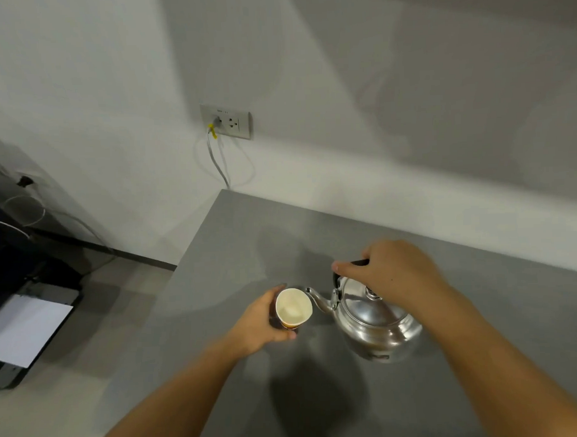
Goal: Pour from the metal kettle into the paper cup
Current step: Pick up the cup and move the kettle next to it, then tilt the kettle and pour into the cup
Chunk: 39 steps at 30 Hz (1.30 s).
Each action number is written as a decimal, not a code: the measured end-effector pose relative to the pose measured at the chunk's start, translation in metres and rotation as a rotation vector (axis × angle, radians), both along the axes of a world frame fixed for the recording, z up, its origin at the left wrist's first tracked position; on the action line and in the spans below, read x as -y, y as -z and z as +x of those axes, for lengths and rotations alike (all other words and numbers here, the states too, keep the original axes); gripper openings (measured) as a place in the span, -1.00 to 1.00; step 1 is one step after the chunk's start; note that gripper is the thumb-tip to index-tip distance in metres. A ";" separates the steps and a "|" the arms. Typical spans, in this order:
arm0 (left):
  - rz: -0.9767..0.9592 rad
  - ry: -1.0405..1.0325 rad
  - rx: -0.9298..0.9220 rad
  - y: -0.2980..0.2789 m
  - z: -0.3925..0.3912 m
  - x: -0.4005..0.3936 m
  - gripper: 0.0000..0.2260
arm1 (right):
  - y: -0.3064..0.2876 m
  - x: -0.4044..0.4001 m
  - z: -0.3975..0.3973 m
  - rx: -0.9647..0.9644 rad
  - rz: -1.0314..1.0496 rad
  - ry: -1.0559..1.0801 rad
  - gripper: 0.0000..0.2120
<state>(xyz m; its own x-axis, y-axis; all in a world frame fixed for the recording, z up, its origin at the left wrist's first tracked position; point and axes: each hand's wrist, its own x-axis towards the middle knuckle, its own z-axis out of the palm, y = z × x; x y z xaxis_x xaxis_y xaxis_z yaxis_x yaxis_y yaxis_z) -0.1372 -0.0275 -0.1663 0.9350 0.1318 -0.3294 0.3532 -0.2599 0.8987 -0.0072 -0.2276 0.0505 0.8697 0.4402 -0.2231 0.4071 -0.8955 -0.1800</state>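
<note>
A shiny metal kettle (376, 326) sits near the middle of the grey table (314, 237), its spout pointing left. My right hand (393, 273) grips the kettle's black top handle from above. Just left of the spout tip is a white paper cup (293, 307) with an orange-patterned outside, tilted slightly with its mouth toward the camera. My left hand (261, 320) wraps around the cup from the left side. The spout tip is right beside the cup's rim. I see no stream of liquid.
The table's left edge runs diagonally down past the cup. A wall socket (226, 120) with a plugged-in white cable is on the wall behind. On the floor at the left stands a dark device holding a white sheet (26, 328).
</note>
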 end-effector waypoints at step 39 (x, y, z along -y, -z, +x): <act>0.083 -0.060 0.067 0.010 0.012 0.017 -0.44 | 0.006 -0.064 -0.020 0.118 -0.263 -0.198 -0.60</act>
